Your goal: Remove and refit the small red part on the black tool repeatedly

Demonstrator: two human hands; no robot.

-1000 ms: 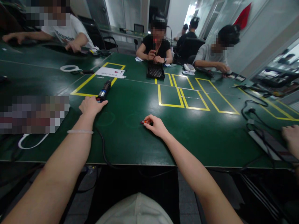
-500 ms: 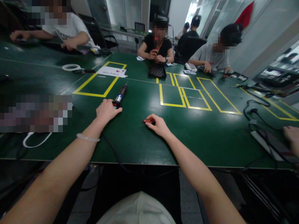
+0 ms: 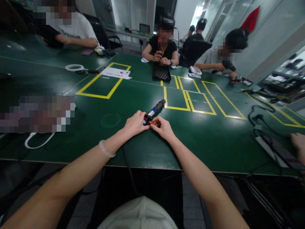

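Note:
My left hand (image 3: pixel 136 123) is closed around the rear part of a dark electric screwdriver (image 3: pixel 156 109) with a silver and blue band. The tool lies slanted over the green table, its tip pointing away and to the right. A black cord (image 3: pixel 128 168) runs from under my left wrist over the table's near edge. My right hand (image 3: pixel 164 127) pinches a small red-and-orange piece (image 3: pixel 151 122), too small to name, close against the screwdriver's rear end. Whether the piece touches the tool is hidden by my fingers.
Yellow tape outlines (image 3: pixel 177 108) mark the green table (image 3: pixel 202 140). A black tray (image 3: pixel 162 75) sits before a person opposite. A white paper (image 3: pixel 115 72) and a white-ringed magnifier (image 3: pixel 75 67) lie at the back left. Cables and a power strip (image 3: pixel 271 151) are on the right.
My left hand has carried the screwdriver to the right, up to my right hand. The right hand has stayed almost in place, still pinching the small piece.

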